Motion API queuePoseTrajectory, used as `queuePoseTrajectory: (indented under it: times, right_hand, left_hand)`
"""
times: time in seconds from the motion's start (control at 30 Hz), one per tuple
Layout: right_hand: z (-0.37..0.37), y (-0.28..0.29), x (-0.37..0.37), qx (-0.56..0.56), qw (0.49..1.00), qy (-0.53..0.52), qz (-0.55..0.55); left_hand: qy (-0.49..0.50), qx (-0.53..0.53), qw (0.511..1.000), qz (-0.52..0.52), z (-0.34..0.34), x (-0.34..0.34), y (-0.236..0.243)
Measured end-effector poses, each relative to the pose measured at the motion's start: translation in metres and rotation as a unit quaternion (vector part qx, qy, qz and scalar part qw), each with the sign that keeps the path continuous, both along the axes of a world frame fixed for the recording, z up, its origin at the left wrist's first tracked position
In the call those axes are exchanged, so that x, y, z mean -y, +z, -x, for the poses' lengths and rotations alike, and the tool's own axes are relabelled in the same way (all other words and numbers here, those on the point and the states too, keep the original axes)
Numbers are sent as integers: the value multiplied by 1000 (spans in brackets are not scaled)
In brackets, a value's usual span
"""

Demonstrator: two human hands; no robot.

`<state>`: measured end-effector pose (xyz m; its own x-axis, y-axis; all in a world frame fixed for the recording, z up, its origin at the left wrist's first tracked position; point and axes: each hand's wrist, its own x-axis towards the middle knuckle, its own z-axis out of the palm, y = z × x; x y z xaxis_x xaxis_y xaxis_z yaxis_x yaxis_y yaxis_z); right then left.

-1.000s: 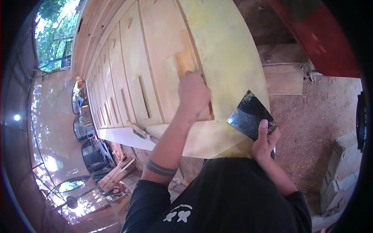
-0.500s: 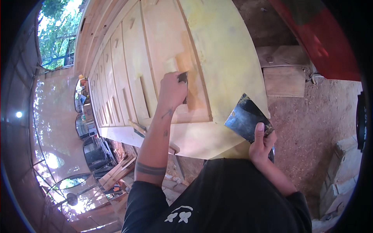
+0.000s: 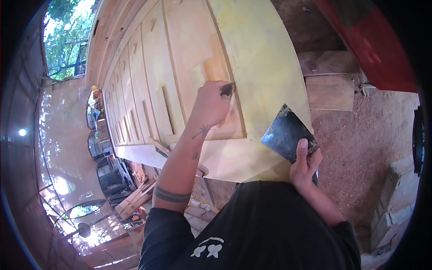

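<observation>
My left hand (image 3: 210,104) is closed round a small dark scraper (image 3: 227,89), held against a large pale wooden panel (image 3: 191,40). The scraper's far side is hidden by my fingers. An orange-tan smear (image 3: 216,68) lies on the wood just beyond this hand. My right hand (image 3: 306,164) grips a wide dark metal scraper blade (image 3: 288,134), thumb on top, with yellowish residue along its edges. That blade is held over the panel's yellow-stained right border (image 3: 258,58). Thin raised strips divide the panel into long sections.
A wooden-handled tool (image 3: 159,147) lies at the panel's near edge. To the left are stacked planks (image 3: 135,198) and dark containers (image 3: 110,175). Boards (image 3: 329,92) rest on the dirt floor at right, below a red surface (image 3: 378,49). Pale blocks (image 3: 396,193) stand at lower right.
My left hand has slid to the right with its scraper, up to the strip beside the yellow border. My right hand and its blade have barely moved.
</observation>
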<state>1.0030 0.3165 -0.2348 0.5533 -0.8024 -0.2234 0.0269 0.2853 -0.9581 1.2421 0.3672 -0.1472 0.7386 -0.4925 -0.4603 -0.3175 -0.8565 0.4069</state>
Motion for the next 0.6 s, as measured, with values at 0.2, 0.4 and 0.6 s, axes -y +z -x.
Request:
queuePoseTrajectory:
  times: [0.2,0.4,0.6]
  right_hand:
    - [-4,3,3,5,1000,8,9]
    - [2,-5,3,2,1000,0,19]
    - [-1,-1,1,29,1000,0,-3]
  left_hand:
    - [-122,220,961,-112,23,-14,-35]
    - [-98,48,994,-11,29,-12,-2]
    - [-27,131,989,-62,0,-15,15]
